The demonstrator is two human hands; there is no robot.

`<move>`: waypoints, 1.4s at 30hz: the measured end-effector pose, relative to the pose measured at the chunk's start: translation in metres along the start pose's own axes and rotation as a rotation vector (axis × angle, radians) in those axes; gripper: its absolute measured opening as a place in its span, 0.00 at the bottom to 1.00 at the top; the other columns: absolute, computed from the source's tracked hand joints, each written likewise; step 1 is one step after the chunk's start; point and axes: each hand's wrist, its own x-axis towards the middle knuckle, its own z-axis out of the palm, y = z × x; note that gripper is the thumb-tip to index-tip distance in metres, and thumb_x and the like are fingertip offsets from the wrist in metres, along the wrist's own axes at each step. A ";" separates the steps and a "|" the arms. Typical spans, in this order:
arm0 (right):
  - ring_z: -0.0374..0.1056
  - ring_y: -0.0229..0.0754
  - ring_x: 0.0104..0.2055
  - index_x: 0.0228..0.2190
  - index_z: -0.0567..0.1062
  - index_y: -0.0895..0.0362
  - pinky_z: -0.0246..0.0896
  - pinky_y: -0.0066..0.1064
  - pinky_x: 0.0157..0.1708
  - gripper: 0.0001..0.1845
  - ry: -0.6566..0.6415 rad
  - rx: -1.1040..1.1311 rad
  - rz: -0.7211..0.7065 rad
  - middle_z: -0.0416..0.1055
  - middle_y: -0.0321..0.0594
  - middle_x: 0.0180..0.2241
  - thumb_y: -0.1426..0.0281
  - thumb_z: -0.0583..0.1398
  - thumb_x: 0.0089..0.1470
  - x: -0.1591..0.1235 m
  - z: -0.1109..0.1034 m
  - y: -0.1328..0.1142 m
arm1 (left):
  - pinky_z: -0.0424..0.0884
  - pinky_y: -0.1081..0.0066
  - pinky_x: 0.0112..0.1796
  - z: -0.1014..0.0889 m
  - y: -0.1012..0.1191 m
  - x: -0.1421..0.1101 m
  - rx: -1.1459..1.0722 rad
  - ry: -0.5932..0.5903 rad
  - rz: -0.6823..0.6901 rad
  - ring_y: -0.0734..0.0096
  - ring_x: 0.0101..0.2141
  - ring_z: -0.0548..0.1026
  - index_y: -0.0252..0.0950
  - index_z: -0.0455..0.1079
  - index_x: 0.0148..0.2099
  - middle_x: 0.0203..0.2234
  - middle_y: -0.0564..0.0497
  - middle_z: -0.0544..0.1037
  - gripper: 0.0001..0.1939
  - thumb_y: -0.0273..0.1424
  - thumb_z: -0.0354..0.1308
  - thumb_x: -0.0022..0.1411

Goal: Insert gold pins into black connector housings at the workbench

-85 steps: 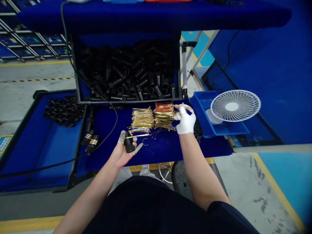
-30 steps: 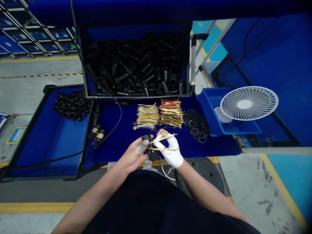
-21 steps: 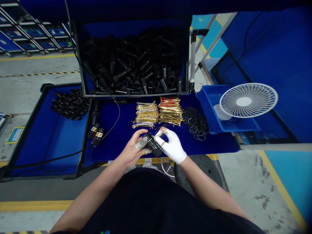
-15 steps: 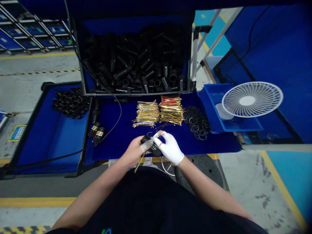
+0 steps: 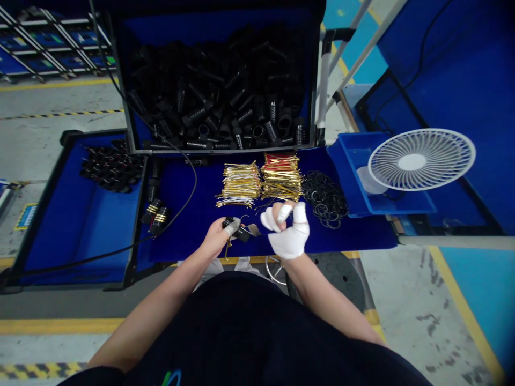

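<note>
My left hand [image 5: 214, 238], with a grey covering on the thumb, grips a black cylindrical fitting [image 5: 242, 234]. Thin golden wires [image 5: 228, 247] hang beneath that fitting. A small grey patch, too blurred to name, shows at its right end. My right hand [image 5: 287, 230], in a white glove with some bare fingertips, is raised apart from the fitting, fingers loosely bent and nothing visible between them. Just beyond it lie two bundles of wires with golden ends, one mostly white and yellow [image 5: 240, 184], the other red and black [image 5: 281, 177]. Black rings [image 5: 325, 199] are heaped to the right.
A large bin [image 5: 221, 147] full of black threaded fittings stands behind the blue work surface. At left, a blue tray [image 5: 80, 236] holds small black parts; gold-banded pieces [image 5: 160, 217] lie beside it. A black cable [image 5: 196, 179] crosses there. A white fan [image 5: 421, 159] stands at right.
My right hand has let go of the fitting and moved up and right, away from it. My left hand has shifted slightly left and up with the fitting in it.
</note>
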 end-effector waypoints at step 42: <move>0.71 0.44 0.47 0.43 0.76 0.56 0.64 0.31 0.47 0.13 -0.732 -1.472 -0.469 0.74 0.44 0.47 0.76 0.55 0.61 0.176 -0.048 0.021 | 0.74 0.54 0.51 -0.018 0.060 -0.018 -0.791 -0.042 -0.365 0.67 0.32 0.79 0.31 0.73 0.36 0.33 0.45 0.79 0.27 0.53 0.53 0.66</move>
